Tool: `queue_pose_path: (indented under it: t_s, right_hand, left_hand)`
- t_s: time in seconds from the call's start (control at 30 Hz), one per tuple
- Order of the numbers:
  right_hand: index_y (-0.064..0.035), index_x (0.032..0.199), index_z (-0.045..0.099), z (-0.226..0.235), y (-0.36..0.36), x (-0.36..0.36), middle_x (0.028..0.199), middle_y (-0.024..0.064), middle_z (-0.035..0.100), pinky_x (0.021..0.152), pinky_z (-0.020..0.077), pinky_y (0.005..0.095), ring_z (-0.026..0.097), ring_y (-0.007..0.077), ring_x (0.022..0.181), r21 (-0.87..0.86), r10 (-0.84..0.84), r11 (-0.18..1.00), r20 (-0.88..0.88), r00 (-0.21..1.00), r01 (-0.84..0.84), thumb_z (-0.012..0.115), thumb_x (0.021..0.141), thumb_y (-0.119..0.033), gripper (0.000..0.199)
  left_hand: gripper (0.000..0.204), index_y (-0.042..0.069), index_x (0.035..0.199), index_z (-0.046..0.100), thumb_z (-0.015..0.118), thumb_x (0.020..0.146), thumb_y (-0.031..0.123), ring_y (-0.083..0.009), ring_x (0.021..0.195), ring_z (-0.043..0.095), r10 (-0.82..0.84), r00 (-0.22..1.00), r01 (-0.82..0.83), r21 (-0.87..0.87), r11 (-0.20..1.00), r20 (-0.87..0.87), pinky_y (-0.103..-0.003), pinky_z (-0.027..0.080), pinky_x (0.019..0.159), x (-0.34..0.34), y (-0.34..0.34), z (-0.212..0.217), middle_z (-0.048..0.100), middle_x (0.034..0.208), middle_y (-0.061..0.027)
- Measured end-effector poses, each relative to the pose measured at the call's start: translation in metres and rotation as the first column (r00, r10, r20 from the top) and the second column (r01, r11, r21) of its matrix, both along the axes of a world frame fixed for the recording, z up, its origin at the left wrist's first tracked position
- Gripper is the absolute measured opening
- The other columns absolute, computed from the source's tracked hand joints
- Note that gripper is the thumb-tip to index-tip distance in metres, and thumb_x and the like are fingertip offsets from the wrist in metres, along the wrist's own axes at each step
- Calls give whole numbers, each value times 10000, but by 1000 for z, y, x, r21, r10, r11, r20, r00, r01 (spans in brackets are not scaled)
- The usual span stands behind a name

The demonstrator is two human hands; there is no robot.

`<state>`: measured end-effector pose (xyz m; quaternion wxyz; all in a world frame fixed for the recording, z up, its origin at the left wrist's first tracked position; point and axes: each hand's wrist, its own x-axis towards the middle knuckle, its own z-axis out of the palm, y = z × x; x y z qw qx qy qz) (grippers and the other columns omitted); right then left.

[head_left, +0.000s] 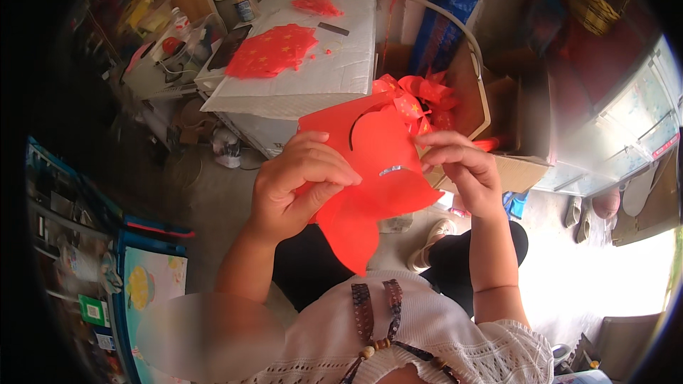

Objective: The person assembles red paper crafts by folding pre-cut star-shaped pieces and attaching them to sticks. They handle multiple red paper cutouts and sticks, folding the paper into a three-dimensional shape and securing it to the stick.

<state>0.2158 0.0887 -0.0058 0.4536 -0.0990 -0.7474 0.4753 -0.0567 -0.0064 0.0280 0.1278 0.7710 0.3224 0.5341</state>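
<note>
We hold a thin, smooth red sheet [370, 171], cut in curved lobes, above our lap. Our left hand [295, 185] has its grip pinched closed on its left side; our right hand [462, 171] pinches its right edge. Its long axis runs top-to-bottom, its tapered lobe pointing down towards us.

White table [334, 71] bearing red cutouts [272, 50]

1. The paper sheet [373, 171] sits between the left hand [295, 188] and right hand [462, 171].
2. Behind it, a cardboard box [523, 128] holds paper pieces [416, 99].
3. Farther left stands a table [334, 71].
</note>
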Motion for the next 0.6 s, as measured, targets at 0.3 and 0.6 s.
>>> queue_pose_path:
  t_s: [0.3,0.6]
  right_hand:
    - [29,1002,697,5,-16,-4,1309,207,595,941,502,368,653,232,1071,35,-10,999,-65,998,12,530,690,188,388]
    - [13,961,704,1,-33,4,1227,207,659,871,528,380,662,309,1040,127,6,992,-36,999,-1,454,660,187,429]
  left_hand:
    - [81,69,902,647,690,914,136,-205,815,665,-61,997,61,-1,998,57,-429,433,936,7,-3,5,744,865,-74]
    - [92,25,957,704,710,865,31,-228,840,715,-87,995,82,-95,992,-47,-329,550,726,-2,-8,12,743,919,-89]
